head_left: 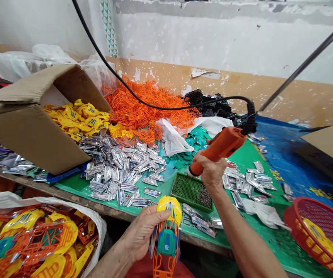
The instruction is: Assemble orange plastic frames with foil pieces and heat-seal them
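Observation:
My left hand (143,229) grips a toy vehicle body (167,241) near the table's front edge. It has a yellow nose, a teal centre piece and an orange lattice frame. My right hand (213,170) is wrapped round an orange electric screwdriver (220,148), tilted down to the left, with a black cable at its top. Its tip is over the far edge of a green perforated tray (188,189). Small dark screws (204,198) lie heaped at the tray's right end. Whether the tip touches the tray, I cannot tell.
A tipped cardboard box (36,131) spills yellow parts (82,116). Silver pieces (120,166) and orange frames (146,102) are piled behind the tray. A white sack (101,227) of assembled bodies stands lower left; a red basket (296,227) is at right. The black cable (131,90) hangs across the view.

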A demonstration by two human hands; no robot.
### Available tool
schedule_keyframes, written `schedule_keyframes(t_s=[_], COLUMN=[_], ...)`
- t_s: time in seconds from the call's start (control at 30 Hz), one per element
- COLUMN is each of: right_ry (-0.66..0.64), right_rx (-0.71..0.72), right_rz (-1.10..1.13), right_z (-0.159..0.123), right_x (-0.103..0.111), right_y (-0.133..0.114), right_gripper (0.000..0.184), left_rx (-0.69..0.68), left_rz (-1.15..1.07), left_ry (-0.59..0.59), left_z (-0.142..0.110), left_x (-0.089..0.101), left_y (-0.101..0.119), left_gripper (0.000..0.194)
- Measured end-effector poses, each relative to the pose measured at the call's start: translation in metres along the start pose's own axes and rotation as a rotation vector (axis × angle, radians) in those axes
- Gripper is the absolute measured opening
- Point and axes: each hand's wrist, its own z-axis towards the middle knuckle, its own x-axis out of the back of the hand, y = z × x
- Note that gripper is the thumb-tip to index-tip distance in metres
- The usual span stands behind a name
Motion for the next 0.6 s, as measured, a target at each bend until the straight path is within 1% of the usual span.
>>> schedule_keyframes(t_s=[0.13, 0.27, 0.5, 0.6], right_ry=[0.001, -0.01, -0.014, -0.01], right_rx=[-0.002, -0.007, -0.003, 0.01], right_rz=[0.0, 0.012, 0.049, 0.079], right_z=[-0.0004, -0.0006, 0.0009, 0.0021], right_x=[-0.0009, -0.0014, -0.0013, -0.0009], right_y=[-0.0012, -0.002, -0.0011, -0.0071], right_gripper=[0.018, 0.014, 0.013, 0.013], left_rx=[0.0, 0.001, -0.01, -0.02], left_rz=[0.012, 0.021, 0.015, 0.016], left_ry=[-0.004, 0.009, 0.083, 0.108], left_z=[-0.0007, -0.0026, -0.0046, -0.0043], left_x=[-0.0024, -0.0032, -0.0012, -0.0012], left_y=[0.0014, 0.0015, -0.0006, -0.0005], left_gripper=[0.027, 0.027, 0.034, 0.034])
